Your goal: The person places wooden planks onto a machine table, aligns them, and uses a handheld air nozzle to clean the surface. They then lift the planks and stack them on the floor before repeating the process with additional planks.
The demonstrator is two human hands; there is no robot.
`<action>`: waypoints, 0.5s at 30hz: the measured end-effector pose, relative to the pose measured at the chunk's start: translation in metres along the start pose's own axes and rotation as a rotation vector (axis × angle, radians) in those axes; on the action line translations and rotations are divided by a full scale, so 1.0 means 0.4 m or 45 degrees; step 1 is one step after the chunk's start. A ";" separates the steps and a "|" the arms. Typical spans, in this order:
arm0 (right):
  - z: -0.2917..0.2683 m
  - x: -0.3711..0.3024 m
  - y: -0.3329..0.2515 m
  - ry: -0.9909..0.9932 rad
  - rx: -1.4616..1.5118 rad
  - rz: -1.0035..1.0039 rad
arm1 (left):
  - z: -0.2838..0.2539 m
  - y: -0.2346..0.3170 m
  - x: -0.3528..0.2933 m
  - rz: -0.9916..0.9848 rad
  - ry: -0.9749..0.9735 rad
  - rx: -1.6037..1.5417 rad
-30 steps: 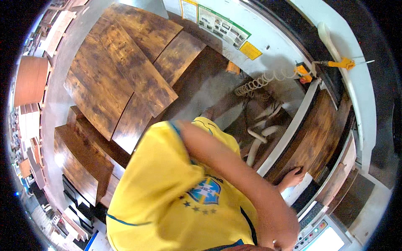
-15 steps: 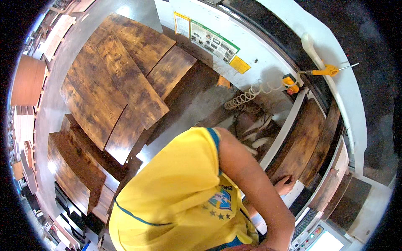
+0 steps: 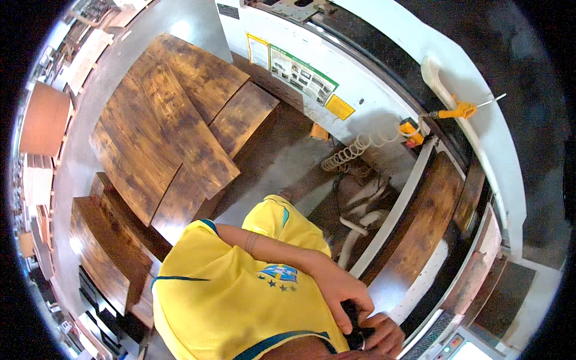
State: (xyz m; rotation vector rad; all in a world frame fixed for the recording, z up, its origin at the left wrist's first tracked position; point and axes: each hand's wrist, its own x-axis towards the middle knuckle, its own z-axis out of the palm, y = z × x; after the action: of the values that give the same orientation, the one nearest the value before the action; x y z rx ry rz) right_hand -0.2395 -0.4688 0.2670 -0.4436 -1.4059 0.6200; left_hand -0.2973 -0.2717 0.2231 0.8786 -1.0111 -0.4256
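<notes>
My left hand (image 3: 341, 291) reaches across my yellow shirt (image 3: 234, 294), its fingers curled around a small black object (image 3: 355, 326). Beside it, my right hand (image 3: 385, 336) has bent fingers pressed against the same object. Its kind cannot be made out, since both hands partly cover it. Just beyond them lies a brown wood-grain board (image 3: 423, 219) on the machine bed, its near end catching a bright glare. A narrower wood-grain piece (image 3: 470, 198) sits along the board's right side.
Stacked wood-grain panels (image 3: 138, 126) stand at the left, with more boards (image 3: 99, 240) nearer me. A coiled air hose (image 3: 360, 144) leads to a yellow air gun (image 3: 459, 111) by the white machine housing. Hoses (image 3: 363, 210) lie below. A control panel (image 3: 459, 348) is at lower right.
My left arm has swung across my chest, and both hands now meet around the black object. A hand has left the board's near end. Less of the narrower piece shows.
</notes>
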 end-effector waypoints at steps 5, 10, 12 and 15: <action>-0.025 -0.040 0.000 -0.386 0.206 0.048 | 0.008 0.001 -0.014 0.104 0.043 -0.055; -0.024 0.063 0.020 -0.384 0.056 0.041 | 0.026 -0.005 -0.033 -0.155 0.136 0.014; -0.026 0.083 0.024 -0.385 0.014 0.072 | 0.031 -0.012 -0.044 -0.114 0.163 -0.024; -0.024 0.091 0.024 -0.410 0.038 0.077 | 0.028 -0.027 -0.045 0.032 0.138 -0.055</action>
State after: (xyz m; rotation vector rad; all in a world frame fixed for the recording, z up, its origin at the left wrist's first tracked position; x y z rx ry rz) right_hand -0.2295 -0.4375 0.2876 -0.3747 -1.6899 0.7864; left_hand -0.3152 -0.2709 0.2072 0.8406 -0.9089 -0.3734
